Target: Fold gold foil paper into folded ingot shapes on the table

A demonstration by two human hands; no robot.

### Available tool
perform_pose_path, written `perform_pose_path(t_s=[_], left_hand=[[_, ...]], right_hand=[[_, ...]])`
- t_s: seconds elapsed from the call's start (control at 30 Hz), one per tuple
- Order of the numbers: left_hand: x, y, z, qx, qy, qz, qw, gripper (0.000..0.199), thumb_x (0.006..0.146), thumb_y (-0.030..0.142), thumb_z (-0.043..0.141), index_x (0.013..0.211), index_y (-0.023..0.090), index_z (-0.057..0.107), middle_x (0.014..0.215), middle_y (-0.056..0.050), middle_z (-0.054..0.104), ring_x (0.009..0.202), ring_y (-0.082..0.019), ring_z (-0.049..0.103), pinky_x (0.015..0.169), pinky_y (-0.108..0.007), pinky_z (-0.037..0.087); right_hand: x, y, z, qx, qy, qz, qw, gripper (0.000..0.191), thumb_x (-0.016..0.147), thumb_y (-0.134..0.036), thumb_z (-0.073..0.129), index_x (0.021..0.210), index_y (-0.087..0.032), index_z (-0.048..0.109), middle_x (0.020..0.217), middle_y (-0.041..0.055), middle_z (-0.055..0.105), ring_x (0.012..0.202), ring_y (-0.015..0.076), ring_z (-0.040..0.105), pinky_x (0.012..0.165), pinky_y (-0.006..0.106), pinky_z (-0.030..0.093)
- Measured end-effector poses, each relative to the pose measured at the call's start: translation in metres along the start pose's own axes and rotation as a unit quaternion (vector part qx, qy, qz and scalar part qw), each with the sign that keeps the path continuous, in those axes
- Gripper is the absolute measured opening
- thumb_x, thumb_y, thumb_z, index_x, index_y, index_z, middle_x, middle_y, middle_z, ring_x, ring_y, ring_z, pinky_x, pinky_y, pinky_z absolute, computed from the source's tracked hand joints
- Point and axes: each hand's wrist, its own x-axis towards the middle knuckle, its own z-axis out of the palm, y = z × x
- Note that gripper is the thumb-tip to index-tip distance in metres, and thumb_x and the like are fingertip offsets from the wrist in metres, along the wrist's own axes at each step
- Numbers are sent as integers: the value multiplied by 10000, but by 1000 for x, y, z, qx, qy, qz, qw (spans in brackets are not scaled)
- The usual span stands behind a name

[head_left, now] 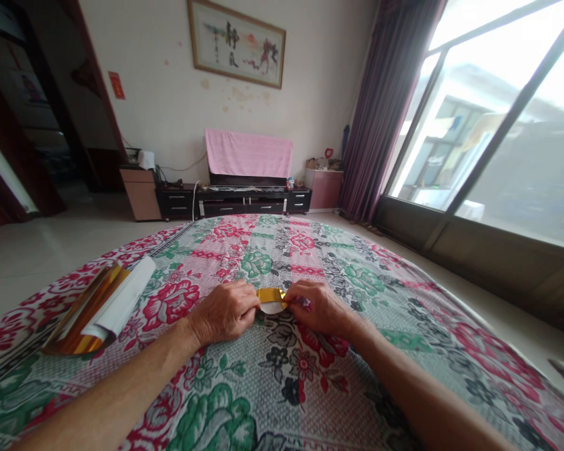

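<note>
A small piece of shiny gold paper (269, 294) with a white underside is held between both hands, just above the flowered cloth (258, 263). My left hand (229, 310) pinches its left end between thumb and curled fingers. At the right end, my right hand (317, 305) grips the gold paper with its fingertips, the other fingers folded in. Over at the left lie loosely rolled sheets, a gold one (82, 313) and a white one (122, 300), apart from both hands.
The patterned cloth covers a wide round-edged surface. Beyond it stand a black low cabinet (242, 203), a pink cloth (249, 153) over a screen, and a pinkish cabinet (326, 189). A purple curtain (383, 100) and large windows (498, 144) are on the right.
</note>
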Motion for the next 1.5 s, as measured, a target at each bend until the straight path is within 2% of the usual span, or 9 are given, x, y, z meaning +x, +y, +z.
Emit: perform_pose_path(t_s=[0.17,0.43,0.63,0.77,0.93,1.2,1.37,1.5], left_hand=[[-1,-1,3,-37,34,-4,999,219,781,117,436,757,165,648,736,-49,603,772,-157,555,728,-315,487],[2,-4,7,-106,63,-77,989,167,768,145,498,724,175,656,731,-21,631,731,-144,562,721,-295,473],[3,-6,13,-144,99,-173,969,243,766,160,544,974,197,663,796,-5,677,739,-131,596,735,-267,476],[4,-6,16,-154,103,-220,958,299,752,164,566,1038,202,645,745,9,665,692,-117,606,713,-244,481],[7,-7,18,-139,92,-230,959,305,763,159,547,1050,201,640,734,10,660,691,-120,609,710,-241,479],[11,-5,18,-97,80,-210,970,291,773,150,516,1033,191,641,829,-17,679,763,-149,615,758,-279,481],[9,-7,18,-64,68,-207,974,284,793,200,512,1040,224,649,882,-16,688,791,-163,604,787,-303,469],[9,-8,16,-79,57,-225,970,293,808,240,508,1065,240,648,866,-7,683,777,-151,592,765,-291,467]], right_hand=[[-1,-4,6,-22,15,-28,999,109,804,-142,521,822,-163,627,818,50,605,795,142,554,760,276,441],[2,-8,7,-53,30,23,998,179,859,-186,474,750,-159,614,731,31,555,714,123,511,660,241,393],[4,-9,11,-62,38,83,994,216,875,-221,452,741,-158,608,719,25,557,677,108,501,640,229,361],[6,-8,12,-68,39,101,992,218,870,-218,457,735,-157,617,707,21,565,667,104,499,629,230,340],[9,-8,13,-69,37,126,989,214,865,-229,465,760,-166,641,722,22,574,658,104,501,617,230,333],[11,-9,15,-68,43,143,986,151,834,-221,507,835,-175,651,738,28,577,655,115,505,616,232,340],[12,-9,17,-75,41,151,985,147,829,-228,517,856,-182,654,764,32,591,673,121,517,626,233,342],[15,-7,18,-92,32,162,982,144,818,-235,536,862,-184,662,786,40,606,689,130,525,628,235,342]])
